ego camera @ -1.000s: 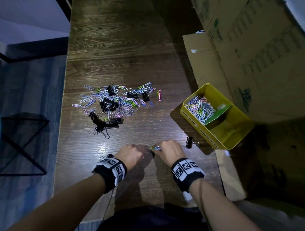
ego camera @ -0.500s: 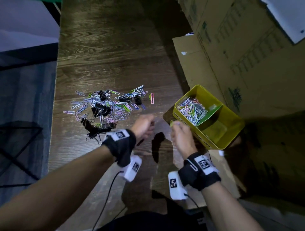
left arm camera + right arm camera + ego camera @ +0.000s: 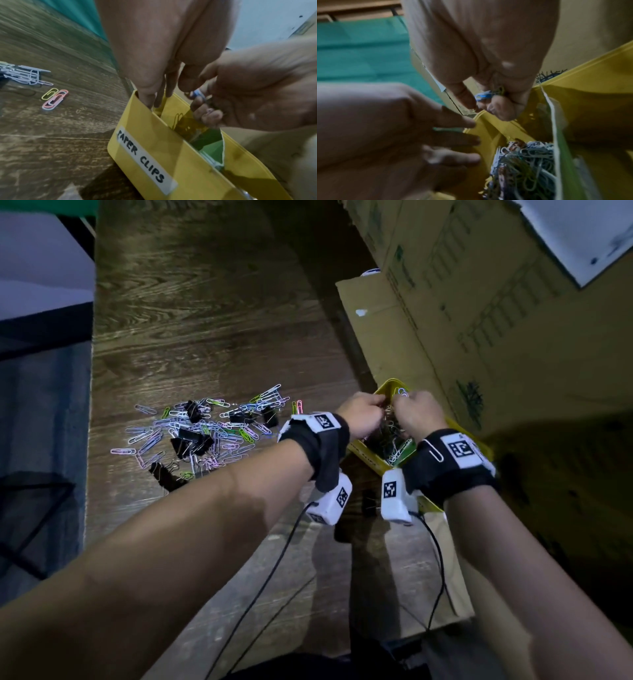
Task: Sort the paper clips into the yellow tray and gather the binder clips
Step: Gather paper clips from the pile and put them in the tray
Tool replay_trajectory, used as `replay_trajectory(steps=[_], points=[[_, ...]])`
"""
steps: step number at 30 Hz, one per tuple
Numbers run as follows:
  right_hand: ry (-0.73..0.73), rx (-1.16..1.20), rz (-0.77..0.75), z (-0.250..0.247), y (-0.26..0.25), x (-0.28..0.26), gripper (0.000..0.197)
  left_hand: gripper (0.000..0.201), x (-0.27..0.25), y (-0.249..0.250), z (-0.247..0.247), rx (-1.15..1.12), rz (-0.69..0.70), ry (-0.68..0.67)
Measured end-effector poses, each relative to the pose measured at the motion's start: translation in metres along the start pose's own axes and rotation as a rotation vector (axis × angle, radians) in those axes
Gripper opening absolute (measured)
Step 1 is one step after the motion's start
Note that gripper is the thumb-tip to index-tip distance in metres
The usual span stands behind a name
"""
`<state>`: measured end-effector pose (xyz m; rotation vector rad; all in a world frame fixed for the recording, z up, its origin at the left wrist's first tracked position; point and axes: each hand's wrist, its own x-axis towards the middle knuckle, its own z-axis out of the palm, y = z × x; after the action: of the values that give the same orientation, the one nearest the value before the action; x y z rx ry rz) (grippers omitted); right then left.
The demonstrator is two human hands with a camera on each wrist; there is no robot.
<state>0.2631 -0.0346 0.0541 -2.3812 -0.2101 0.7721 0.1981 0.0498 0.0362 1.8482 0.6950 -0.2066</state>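
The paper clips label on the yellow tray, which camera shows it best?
The left wrist view: the label reads PAPER CLIPS on the yellow tray. In the head view it is dim and partly hidden behind the wrists; the right wrist view misses it.

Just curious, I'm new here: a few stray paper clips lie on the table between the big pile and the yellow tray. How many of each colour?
Yellow-green paper clip: 1
Pink paper clip: 1
Total: 2
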Motion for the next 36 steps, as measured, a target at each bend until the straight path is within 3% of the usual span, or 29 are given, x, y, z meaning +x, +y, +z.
replay_trajectory(steps=[4, 6, 8, 11, 14, 17, 21, 25, 28, 36], points=[[-0.073, -0.211, 0.022, 0.004, 0.001, 0.003, 0.042, 0.02, -0.018, -0.021, -0.027, -0.281, 0.047, 0.053], [-0.125, -0.299, -0.005, 0.006, -0.002, -0.001, 0.043, 0.021, -0.026, -0.039, -0.059, -0.287, 0.055, 0.123], [-0.137, -0.363, -0.042, 0.009, -0.007, -0.005, 0.045, 0.021, -0.032, -0.063, -0.101, 0.003, 0.066, 0.278], [0.02, -0.4, -0.154, 0.014, -0.029, -0.019, 0.039, 0.027, -0.038, -0.102, -0.161, 0.496, 0.057, 0.407], [0.121, -0.366, -0.288, 0.03, -0.06, -0.033, 0.03, 0.04, -0.038, -0.134, -0.187, 0.704, -0.087, 0.235], [-0.025, -0.311, -0.445, 0.067, -0.086, -0.028, 0.02, 0.044, -0.033, -0.15, -0.183, 0.783, -0.131, 0.111], [-0.234, -0.455, -0.466, 0.129, -0.093, -0.005, 0.032, 0.028, -0.025, -0.162, -0.172, 0.707, -0.065, 0.154], [-0.268, -0.502, -0.392, 0.164, -0.083, 0.013, 0.033, 0.017, -0.033, -0.164, -0.174, 0.588, 0.022, 0.269], [-0.231, -0.449, -0.373, 0.173, -0.076, 0.017, 0.022, 0.019, -0.056, -0.162, -0.171, 0.604, 0.067, 0.282], [-0.168, -0.189, -0.462, 0.14, -0.065, -0.009, 0.013, 0.025, -0.113, -0.178, -0.101, 0.669, 0.165, -0.072]])
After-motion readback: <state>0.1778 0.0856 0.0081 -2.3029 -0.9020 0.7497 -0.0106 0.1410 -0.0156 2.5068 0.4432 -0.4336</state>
